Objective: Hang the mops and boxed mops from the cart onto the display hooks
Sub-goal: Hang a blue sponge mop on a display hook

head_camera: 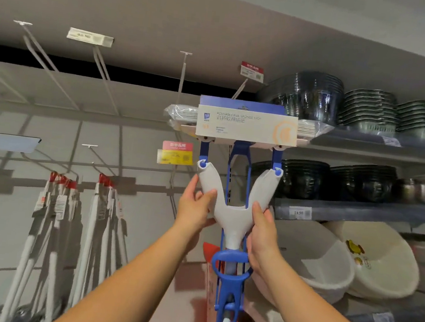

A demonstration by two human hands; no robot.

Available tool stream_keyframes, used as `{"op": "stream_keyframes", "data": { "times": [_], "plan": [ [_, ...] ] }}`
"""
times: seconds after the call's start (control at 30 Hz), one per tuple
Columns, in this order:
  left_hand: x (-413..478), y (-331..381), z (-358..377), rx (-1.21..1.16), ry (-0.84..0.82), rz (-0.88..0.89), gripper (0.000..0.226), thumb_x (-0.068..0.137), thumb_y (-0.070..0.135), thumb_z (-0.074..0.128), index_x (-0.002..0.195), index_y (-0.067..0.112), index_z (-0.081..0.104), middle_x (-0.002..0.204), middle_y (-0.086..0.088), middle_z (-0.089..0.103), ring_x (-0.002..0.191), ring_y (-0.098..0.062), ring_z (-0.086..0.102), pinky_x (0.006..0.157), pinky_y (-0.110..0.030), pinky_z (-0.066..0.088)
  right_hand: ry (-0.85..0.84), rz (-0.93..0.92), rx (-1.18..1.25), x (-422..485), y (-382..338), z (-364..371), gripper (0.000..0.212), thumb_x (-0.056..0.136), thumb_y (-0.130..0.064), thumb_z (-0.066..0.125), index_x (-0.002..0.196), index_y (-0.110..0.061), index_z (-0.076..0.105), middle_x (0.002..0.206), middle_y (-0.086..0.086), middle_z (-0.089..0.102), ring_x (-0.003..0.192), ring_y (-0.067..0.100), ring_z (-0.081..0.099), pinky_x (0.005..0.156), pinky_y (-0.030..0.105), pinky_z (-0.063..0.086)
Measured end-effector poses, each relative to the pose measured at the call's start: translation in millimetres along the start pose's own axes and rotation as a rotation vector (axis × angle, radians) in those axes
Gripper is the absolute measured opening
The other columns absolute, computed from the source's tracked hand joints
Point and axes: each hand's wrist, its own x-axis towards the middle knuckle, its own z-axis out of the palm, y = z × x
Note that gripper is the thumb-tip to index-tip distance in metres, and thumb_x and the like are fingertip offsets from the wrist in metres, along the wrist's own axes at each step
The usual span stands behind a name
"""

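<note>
3 grey shelves (358, 214) at right, stacked with dark bowls (310, 97) above and white basins (384, 262) lowest; at left, 2 bunches of hung mops (52, 204) below long display hooks (182, 76). Held upright mid-frame, head level with the top shelf: sponge mop (233, 239) in its printed cardboard sleeve (246, 125). Both gripping the white Y-shaped yoke (227, 212), left hand (195, 206) curled round the left branch with thumb in front, right hand (262, 234) wrapped round the right branch just above the blue collar (231, 257).
</note>
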Motion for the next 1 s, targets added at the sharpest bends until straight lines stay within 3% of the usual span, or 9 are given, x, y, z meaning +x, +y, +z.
{"op": "stream_keyframes", "data": {
  "times": [0.1, 0.2, 0.33, 0.47, 0.6, 0.77, 1.0],
  "plan": [
    [22.0, -3.8, 14.2, -0.017, 0.019, 0.053, 0.053, 0.098, 0.008, 0.051, 0.142, 0.036, 0.039, 0.114, -0.009, 0.063, 0.093, -0.021, 0.064, 0.064, -0.033, 0.06, -0.042, -0.008, -0.012, 31.2, -2.7, -4.3, 0.017, 0.101, -0.024, 0.044, 0.111, -0.014, 0.051, 0.095, 0.006, 0.063, 0.084, 0.018, 0.062, 0.073, 0.035, 0.052],
    [43.6, -9.6, 29.8, -0.023, 0.067, 0.092, 0.052, 0.098, 0.009, 0.05, 0.141, 0.038, 0.039, 0.119, -0.007, 0.062, 0.096, -0.021, 0.063, 0.063, -0.032, 0.059, -0.074, -0.017, -0.053, 65.2, -4.7, -5.4, 0.021, 0.101, -0.026, 0.044, 0.115, -0.012, 0.05, 0.096, 0.008, 0.062, 0.082, 0.019, 0.061, 0.068, 0.034, 0.051],
    [74.3, -14.7, 48.0, -0.023, 0.11, 0.135, 0.049, 0.099, 0.009, 0.049, 0.134, 0.041, 0.041, 0.107, -0.001, 0.062, 0.097, -0.025, 0.062, 0.077, -0.044, 0.057, -0.115, -0.019, -0.061, 108.3, -9.2, -5.1, 0.02, 0.1, -0.027, 0.045, 0.117, -0.016, 0.048, 0.096, 0.006, 0.061, 0.082, 0.018, 0.061, 0.066, 0.033, 0.05],
    [106.9, -16.3, 58.0, 0.033, 0.134, 0.189, 0.047, 0.099, 0.012, 0.049, 0.137, 0.039, 0.043, 0.11, -0.003, 0.062, 0.094, -0.023, 0.064, 0.062, -0.038, 0.06, -0.154, -0.01, -0.057, 143.2, -11.4, 0.7, 0.027, 0.1, -0.031, 0.045, 0.121, -0.015, 0.046, 0.098, 0.007, 0.061, 0.085, 0.02, 0.062, 0.074, 0.038, 0.052],
    [139.9, -10.2, 64.2, 0.066, 0.13, 0.232, 0.048, 0.099, 0.012, 0.049, 0.138, 0.038, 0.043, 0.109, 0.0, 0.063, 0.099, -0.024, 0.063, 0.068, -0.036, 0.059, -0.159, 0.0, -0.038, 176.6, -15.4, 12.3, 0.031, 0.099, -0.032, 0.046, 0.124, -0.013, 0.046, 0.104, 0.009, 0.061, 0.092, 0.024, 0.062, 0.088, 0.049, 0.053],
    [173.3, -6.9, 64.2, 0.071, 0.116, 0.276, 0.048, 0.098, 0.011, 0.049, 0.135, 0.042, 0.043, 0.102, 0.0, 0.061, 0.088, -0.018, 0.062, 0.053, -0.027, 0.055, -0.157, -0.001, -0.014, 207.1, -12.6, 26.4, 0.028, 0.1, -0.032, 0.045, 0.121, -0.015, 0.046, 0.109, 0.011, 0.061, 0.094, 0.025, 0.062, 0.088, 0.049, 0.053],
    [206.4, -6.9, 57.7, 0.067, 0.11, 0.302, 0.053, 0.099, 0.012, 0.049, 0.142, 0.039, 0.039, 0.119, -0.008, 0.059, 0.096, -0.02, 0.062, 0.056, -0.027, 0.055, -0.151, -0.004, 0.027, 234.9, -7.1, 43.1, 0.025, 0.099, -0.032, 0.047, 0.118, -0.016, 0.048, 0.102, 0.008, 0.062, 0.091, 0.024, 0.063, 0.088, 0.049, 0.053]
  ]
}}
